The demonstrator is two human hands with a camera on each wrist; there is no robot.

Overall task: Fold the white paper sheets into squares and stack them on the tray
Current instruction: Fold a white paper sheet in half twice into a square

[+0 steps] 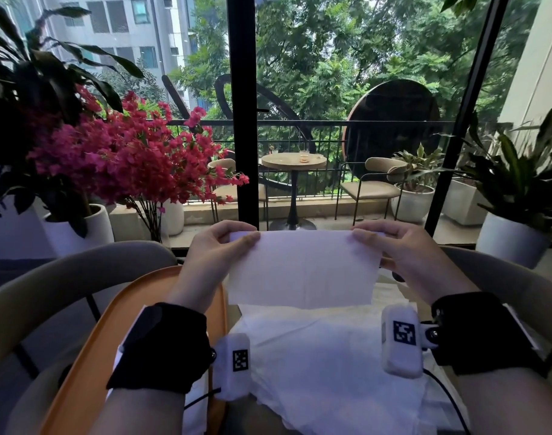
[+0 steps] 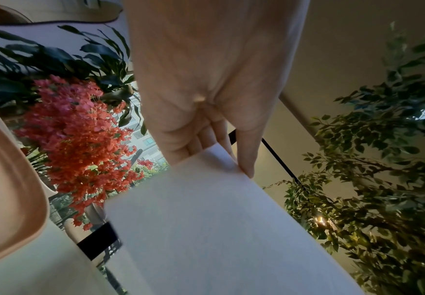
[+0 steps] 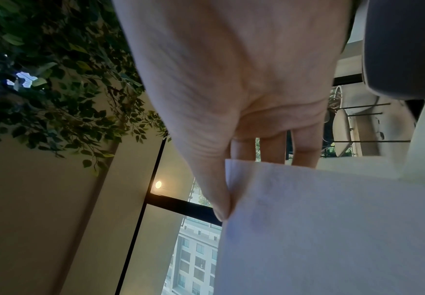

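Note:
A white paper sheet (image 1: 303,268) hangs in the air in front of me, stretched between both hands. My left hand (image 1: 237,238) pinches its upper left corner, thumb on the near face and fingers behind. My right hand (image 1: 367,238) pinches the upper right corner the same way. In the left wrist view the sheet (image 2: 219,229) runs down from the left hand (image 2: 236,161). In the right wrist view the sheet (image 3: 332,229) shows two layers at the right hand (image 3: 227,191). More white sheets (image 1: 331,356) lie crumpled below on the table. An orange tray (image 1: 89,350) sits at the left.
Grey curved chair backs (image 1: 80,271) ring the table on both sides. Potted plants and red flowers (image 1: 127,158) stand at the left, another pot (image 1: 513,240) at the right. A glass wall with black frames (image 1: 243,120) faces a balcony.

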